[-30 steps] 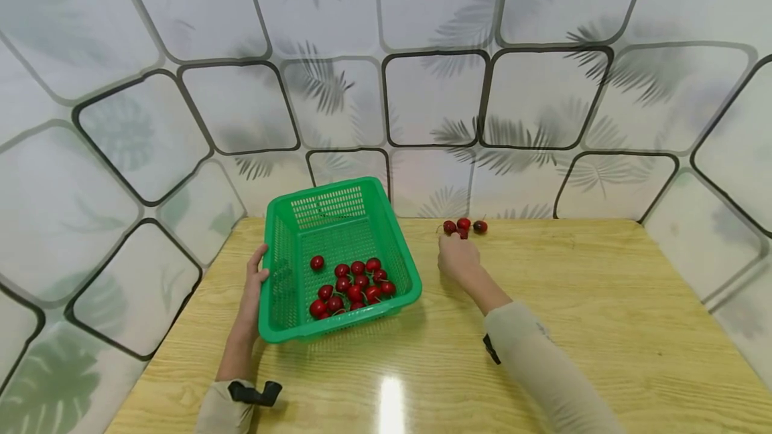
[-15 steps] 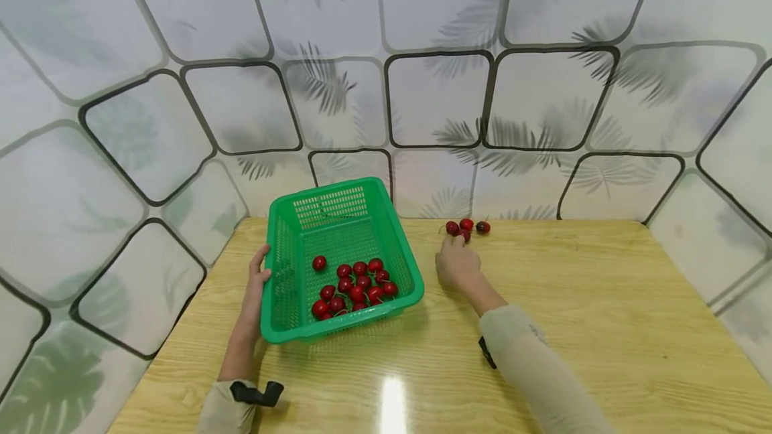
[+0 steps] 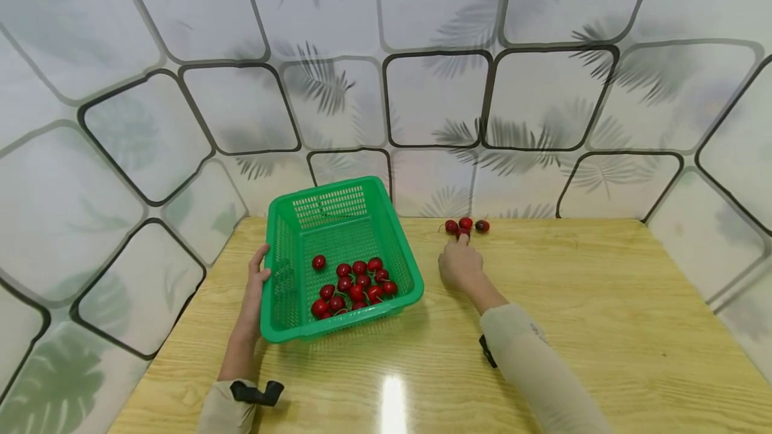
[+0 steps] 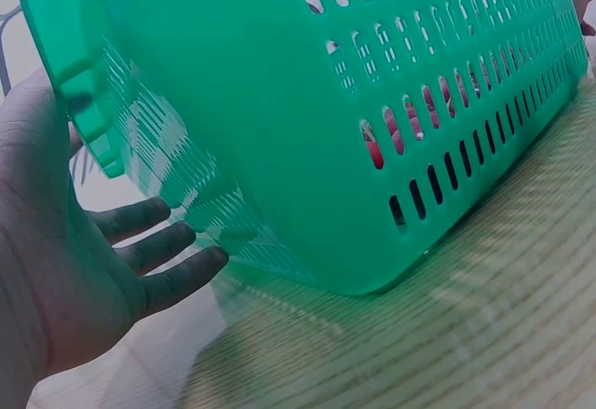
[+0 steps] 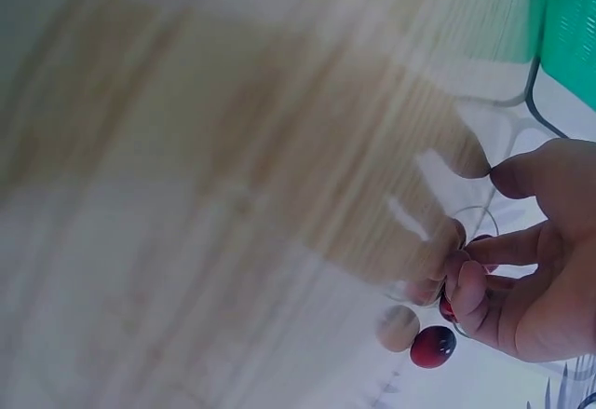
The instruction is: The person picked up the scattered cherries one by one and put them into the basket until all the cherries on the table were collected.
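A green plastic basket [image 3: 283, 220] stands on the wooden table, with several red cherries [image 3: 356, 293] inside. My left hand [image 3: 250, 286] is at its left side, touching the rim; in the left wrist view, three fingers [image 4: 177, 279] lie fairly straight by the outer wall, while the thumb is partly hidden. Near the back edge, my right hand [image 3: 461, 266] reaches towards a small group of cherries. Its index fingertip touches the nearest cherry [image 3: 462, 233]. In the right wrist view, the thumb stands apart from the other fingers, and a dark cherry [image 5: 433, 346] lies beside them.
Behind the nearest cherry sit two red cherries, left [image 3: 451, 227] and middle [image 3: 466, 223], plus a darker one [image 3: 482, 226] at right. A patterned wall covering [image 3: 434, 99] rises directly behind the table [image 3: 573, 320], whose glossy top mirrors light.
My right hand drew back slightly from the cherries, then its index finger extended to the nearest one. The left hand and basket hold their places.
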`<state>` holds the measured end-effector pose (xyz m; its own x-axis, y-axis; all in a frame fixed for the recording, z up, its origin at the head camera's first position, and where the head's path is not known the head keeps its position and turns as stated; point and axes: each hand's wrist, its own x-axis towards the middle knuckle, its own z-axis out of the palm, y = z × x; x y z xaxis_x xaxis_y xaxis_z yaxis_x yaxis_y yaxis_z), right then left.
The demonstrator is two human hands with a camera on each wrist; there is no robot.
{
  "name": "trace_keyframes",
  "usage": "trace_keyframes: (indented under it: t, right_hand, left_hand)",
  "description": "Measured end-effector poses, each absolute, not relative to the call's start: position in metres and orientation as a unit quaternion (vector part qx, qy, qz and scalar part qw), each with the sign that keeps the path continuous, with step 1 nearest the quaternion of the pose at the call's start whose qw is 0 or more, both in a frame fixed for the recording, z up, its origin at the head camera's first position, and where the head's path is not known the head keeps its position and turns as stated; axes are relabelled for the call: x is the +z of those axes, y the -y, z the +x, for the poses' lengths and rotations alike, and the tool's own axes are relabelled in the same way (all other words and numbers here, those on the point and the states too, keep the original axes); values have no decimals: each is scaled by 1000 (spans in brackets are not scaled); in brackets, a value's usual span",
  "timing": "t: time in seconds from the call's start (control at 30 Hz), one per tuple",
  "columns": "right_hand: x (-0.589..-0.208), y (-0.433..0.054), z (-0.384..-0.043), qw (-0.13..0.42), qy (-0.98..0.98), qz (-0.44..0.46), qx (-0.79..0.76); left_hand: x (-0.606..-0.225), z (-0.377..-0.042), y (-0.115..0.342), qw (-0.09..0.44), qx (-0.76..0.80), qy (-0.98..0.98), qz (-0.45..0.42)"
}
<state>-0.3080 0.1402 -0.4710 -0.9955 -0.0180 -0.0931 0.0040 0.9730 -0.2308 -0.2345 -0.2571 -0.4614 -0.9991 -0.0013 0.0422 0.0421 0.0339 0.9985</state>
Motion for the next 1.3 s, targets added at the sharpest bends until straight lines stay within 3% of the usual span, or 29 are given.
trace_keyframes:
  t: [0.63, 1.0, 1.3]
  right_hand:
    - [-471, -155, -309, 48, -983, 10, -179]
    - [-464, -167, -309, -49, -970, -33, -236]
    - [-457, -171, -302, -94, -958, -75, -260]
  left_hand:
    - [-463, -235, 258, 13, -699, 715, -15]
    - [-463, -236, 257, 16, -696, 717, -20]
    - [-464, -235, 258, 15, -701, 712, -27]
